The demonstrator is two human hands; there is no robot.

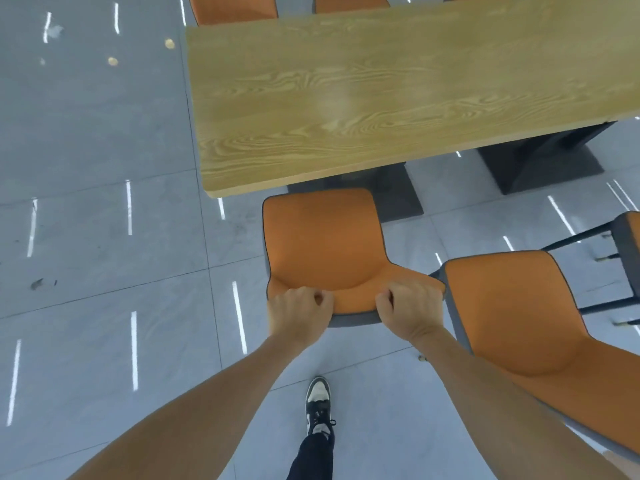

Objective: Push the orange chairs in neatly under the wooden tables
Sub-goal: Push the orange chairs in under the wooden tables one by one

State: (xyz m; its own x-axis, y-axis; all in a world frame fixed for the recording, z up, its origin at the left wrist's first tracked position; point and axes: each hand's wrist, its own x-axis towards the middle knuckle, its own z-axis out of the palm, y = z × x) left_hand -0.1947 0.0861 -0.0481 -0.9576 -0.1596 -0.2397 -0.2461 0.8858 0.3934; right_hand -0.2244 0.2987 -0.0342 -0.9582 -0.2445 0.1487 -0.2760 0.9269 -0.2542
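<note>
Both hands on the chair back, chair near the table's near left corner.

Left hand (pixel 299 311) and right hand (pixel 410 306) are closed over the top rim of the chair (pixel 323 244); its seat front sits just at the edge of the table (pixel 363 98), not yet under. Shell looks stiff, smooth and probably light, and should slide on tile; the rim is the sensible hold. A second chair (pixel 519 313) crowds the right.

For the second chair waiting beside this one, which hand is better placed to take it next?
The right hand. It grips the backrest of the held chair on the side next to the second chair. The left hand sits on the far side and would have to cross over.
</note>
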